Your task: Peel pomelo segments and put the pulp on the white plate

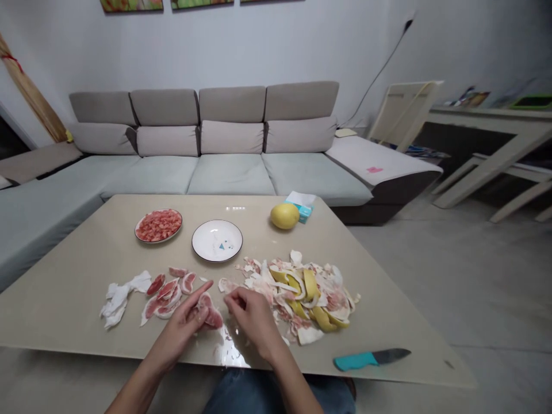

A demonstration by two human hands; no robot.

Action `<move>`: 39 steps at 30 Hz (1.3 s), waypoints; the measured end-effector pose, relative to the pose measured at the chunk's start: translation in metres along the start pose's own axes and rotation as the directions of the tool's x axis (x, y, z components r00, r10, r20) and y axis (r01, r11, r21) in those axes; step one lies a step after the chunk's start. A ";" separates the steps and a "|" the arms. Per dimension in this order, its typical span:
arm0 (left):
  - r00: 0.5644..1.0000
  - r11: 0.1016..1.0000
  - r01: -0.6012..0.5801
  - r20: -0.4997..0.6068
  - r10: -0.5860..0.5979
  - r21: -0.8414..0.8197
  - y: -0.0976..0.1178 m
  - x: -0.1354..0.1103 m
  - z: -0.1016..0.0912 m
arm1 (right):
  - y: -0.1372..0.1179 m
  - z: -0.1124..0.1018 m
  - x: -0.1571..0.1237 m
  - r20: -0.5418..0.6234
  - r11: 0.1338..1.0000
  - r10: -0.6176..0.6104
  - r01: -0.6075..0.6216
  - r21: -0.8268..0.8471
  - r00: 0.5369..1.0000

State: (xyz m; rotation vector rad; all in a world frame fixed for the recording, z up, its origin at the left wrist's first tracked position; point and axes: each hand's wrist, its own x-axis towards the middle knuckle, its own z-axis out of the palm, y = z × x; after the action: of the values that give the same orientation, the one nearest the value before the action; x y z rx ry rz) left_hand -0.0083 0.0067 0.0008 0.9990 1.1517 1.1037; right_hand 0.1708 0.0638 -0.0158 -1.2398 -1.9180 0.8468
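Left hand [183, 323] grips one red fruit piece [213, 316]. Right hand [252, 316]: fingertips pinched together. Two plates [211, 238] far, one knife [373, 359] near right.

Peelings [309, 287] barred the right hand [250, 313] at three o'clock; toward twelve, beyond scraps [252, 265], open room lay between the plate [207, 237] and yellow fruit [284, 216].

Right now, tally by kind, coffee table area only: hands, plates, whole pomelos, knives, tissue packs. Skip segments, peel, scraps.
Hands: 2 (left hand, right hand)
Plates: 2 (plate of pink pulp, printed plate)
Whole pomelos: 1 (yellow pomelo)
Knives: 1 (turquoise-handled knife)
Tissue packs: 1 (blue tissue pack)
Total: 7
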 end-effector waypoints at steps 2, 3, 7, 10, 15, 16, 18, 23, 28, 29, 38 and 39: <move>1.000 1.000 -0.022 0.003 0.022 -0.017 -0.001 0.000 0.002 | -0.005 0.006 -0.002 -0.012 1.000 0.013 -0.013 0.019 1.000; 0.999 0.999 -0.037 -0.002 0.037 -0.022 -0.002 0.001 0.002 | -0.008 0.007 -0.003 -0.008 0.999 0.000 0.001 0.044 1.000; 0.998 0.998 -0.059 -0.029 0.059 -0.005 -0.003 0.001 0.002 | -0.021 0.008 -0.006 0.081 0.967 -0.089 0.067 0.246 0.993; 0.990 0.992 -0.083 -0.105 0.092 0.090 0.001 0.001 0.001 | -0.026 0.004 -0.009 0.125 0.970 -0.130 0.101 0.220 0.984; 0.981 0.973 -0.125 -0.122 0.150 0.195 0.011 -0.001 0.001 | -0.027 0.005 -0.011 0.135 0.969 -0.228 0.212 0.128 0.964; 0.980 0.969 -0.129 -0.120 0.156 0.211 0.012 -0.001 0.001 | -0.026 0.006 -0.011 0.128 0.966 -0.245 0.231 0.118 0.961; 0.977 0.956 -0.139 -0.120 0.175 0.258 0.013 -0.002 0.003 | -0.025 0.008 -0.011 0.093 0.959 -0.273 0.263 0.100 0.958; 0.969 0.943 -0.150 -0.146 0.201 0.298 0.017 -0.002 0.008 | -0.025 0.013 -0.010 -0.046 0.964 -0.247 0.250 0.093 0.968; 0.994 0.981 -0.077 -0.068 0.090 0.176 0.021 -0.001 0.003 | -0.026 0.014 -0.010 -0.105 0.961 -0.257 0.265 0.076 0.961; 0.997 0.989 -0.052 -0.043 0.059 0.141 0.021 0.000 0.002 | -0.027 0.013 -0.011 -0.108 0.959 -0.267 0.275 0.070 0.958; 0.964 0.947 0.228 0.187 -0.187 -0.228 0.021 -0.004 -0.007 | -0.012 -0.001 -0.007 -0.047 0.952 -0.178 0.160 -0.263 0.983; 0.950 0.926 0.271 0.230 -0.212 -0.263 0.021 -0.006 -0.009 | -0.004 -0.007 -0.003 -0.065 0.946 -0.122 0.096 -0.311 0.990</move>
State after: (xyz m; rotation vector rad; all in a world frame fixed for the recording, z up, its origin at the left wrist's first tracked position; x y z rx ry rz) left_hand -0.0208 0.0053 0.0214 0.6957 0.8925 0.9198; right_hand 0.1752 0.0605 -0.0093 -1.3099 -2.0837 0.4415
